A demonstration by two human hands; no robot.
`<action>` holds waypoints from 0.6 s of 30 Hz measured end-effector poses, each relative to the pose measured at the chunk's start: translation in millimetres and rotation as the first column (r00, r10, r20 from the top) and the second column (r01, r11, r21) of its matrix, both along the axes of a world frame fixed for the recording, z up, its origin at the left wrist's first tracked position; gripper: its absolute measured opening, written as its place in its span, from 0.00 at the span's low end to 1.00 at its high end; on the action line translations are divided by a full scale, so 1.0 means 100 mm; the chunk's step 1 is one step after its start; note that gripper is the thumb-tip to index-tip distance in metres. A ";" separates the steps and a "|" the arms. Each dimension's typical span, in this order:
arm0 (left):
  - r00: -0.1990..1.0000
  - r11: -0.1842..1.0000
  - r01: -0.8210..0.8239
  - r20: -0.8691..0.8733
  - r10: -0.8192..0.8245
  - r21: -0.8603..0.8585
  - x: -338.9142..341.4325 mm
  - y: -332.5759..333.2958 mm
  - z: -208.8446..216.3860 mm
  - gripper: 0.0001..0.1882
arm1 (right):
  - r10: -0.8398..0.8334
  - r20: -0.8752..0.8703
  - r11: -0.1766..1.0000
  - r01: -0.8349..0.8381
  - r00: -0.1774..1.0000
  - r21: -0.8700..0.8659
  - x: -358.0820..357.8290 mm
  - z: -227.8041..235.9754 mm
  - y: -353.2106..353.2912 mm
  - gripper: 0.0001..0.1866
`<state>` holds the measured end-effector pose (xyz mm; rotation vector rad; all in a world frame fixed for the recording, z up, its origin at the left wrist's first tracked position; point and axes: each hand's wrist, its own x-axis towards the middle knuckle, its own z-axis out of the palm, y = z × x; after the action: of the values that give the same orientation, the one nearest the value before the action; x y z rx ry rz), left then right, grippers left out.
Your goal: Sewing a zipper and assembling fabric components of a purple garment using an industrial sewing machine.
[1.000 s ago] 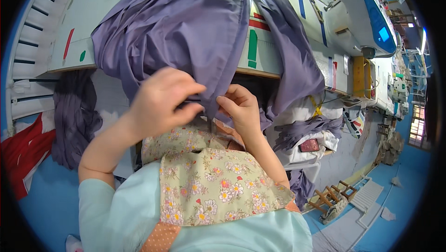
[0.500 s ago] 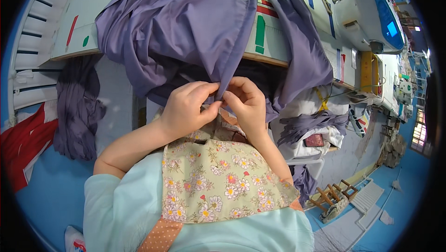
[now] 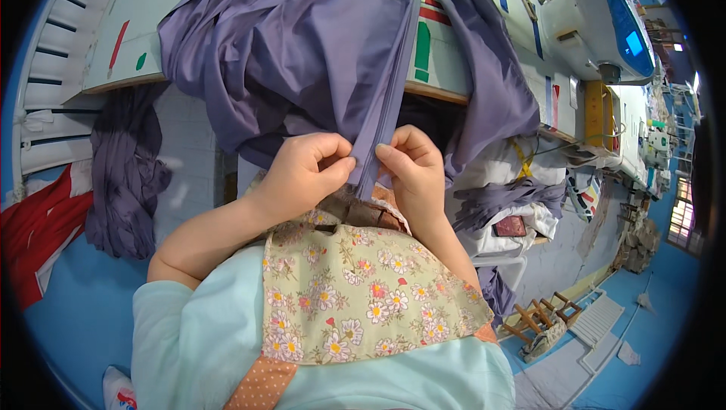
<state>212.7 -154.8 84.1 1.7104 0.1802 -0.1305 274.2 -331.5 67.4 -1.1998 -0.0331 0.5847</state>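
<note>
A large piece of purple fabric [image 3: 280, 39] drapes over the table's front edge toward me. Along its right side runs a narrow strip that looks like a zipper [image 3: 387, 100], its lower end hanging between my hands. My left hand [image 3: 314, 172] pinches the fabric's edge on the left of the strip between thumb and forefinger. On the other side, my right hand [image 3: 412, 172] pinches the zipper's edge close to its lower end. The fingertips of the two hands are slightly apart.
The pale work table [image 3: 136, 32] carries red, green and blue tape marks. A sewing machine [image 3: 605, 24] stands at the right. More purple cloth [image 3: 125, 175] hangs at the left beside red cloth [image 3: 45, 228]. A wooden stool [image 3: 541, 319] is at the lower right.
My hands have moved slightly apart, the right one to the right. The fabric edge, earlier folded narrow between them, is spread, showing the zipper strip and its lower end.
</note>
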 end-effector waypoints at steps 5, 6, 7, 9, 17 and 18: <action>0.991 0.989 0.016 -0.126 -0.035 -0.146 -0.05 -0.07 -0.19 0.07 | 0.068 -0.098 0.988 -0.081 0.993 -0.135 0.08 -0.03 0.02 0.06; 0.991 0.989 0.019 -0.128 -0.038 -0.148 -0.06 -0.07 -0.19 0.07 | 0.079 -0.042 0.976 -0.085 0.996 -0.199 0.10 0.06 0.05 0.07; 0.988 0.982 0.031 -0.141 -0.058 -0.188 -0.04 -0.08 -0.19 0.07 | 0.073 -0.038 0.976 -0.079 0.997 -0.201 0.11 0.03 0.05 0.07; 0.985 0.972 0.052 -0.147 -0.087 -0.229 -0.02 -0.10 -0.19 0.07 | 0.083 -0.016 0.979 -0.085 0.996 -0.187 0.13 -0.04 0.02 0.06; 0.919 0.502 0.056 -0.152 -0.364 -0.863 0.02 -0.01 -0.70 0.43 | -0.002 -0.061 0.969 -0.014 0.998 -0.247 0.05 0.26 0.05 0.05; 0.969 0.447 0.027 -0.086 -0.231 -0.894 0.08 -0.11 -0.64 0.36 | -0.002 0.000 0.953 0.002 1.000 -0.302 0.06 0.16 0.05 0.06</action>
<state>220.3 -165.8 19.9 0.6107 0.0888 -0.4364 279.7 -326.1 83.8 -1.4965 0.0599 0.6029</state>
